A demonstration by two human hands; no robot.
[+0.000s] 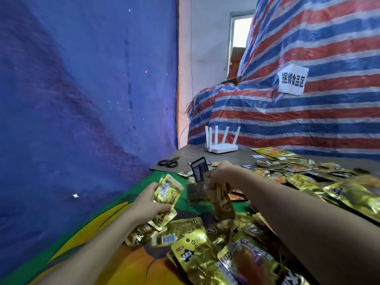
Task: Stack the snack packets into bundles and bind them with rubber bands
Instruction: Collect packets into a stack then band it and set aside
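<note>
In the lower middle of the frame, the left hand (151,204) holds a small stack of gold packets (168,192). Its grip is curled round the stack, with the thumb along the stack's lower edge. Just to the right, the right hand (221,174) has its grip pinched on a couple of hanging packets (223,200), which are blurred and droop from the fingers. Below both hands, a heap of loose packets (195,243) lies on a green and orange cloth (123,254). More scattered packets (308,175) spread across the surface (236,157) at the right.

Behind the hands a dark phone (199,168) stands tilted. Black scissors (169,162) lie near the surface's left corner, and a white router (221,148) sits at its far edge. A striped tarp (308,120) with a paper sign (293,80) rises behind, and a blue tarp (82,99) fills the left.
</note>
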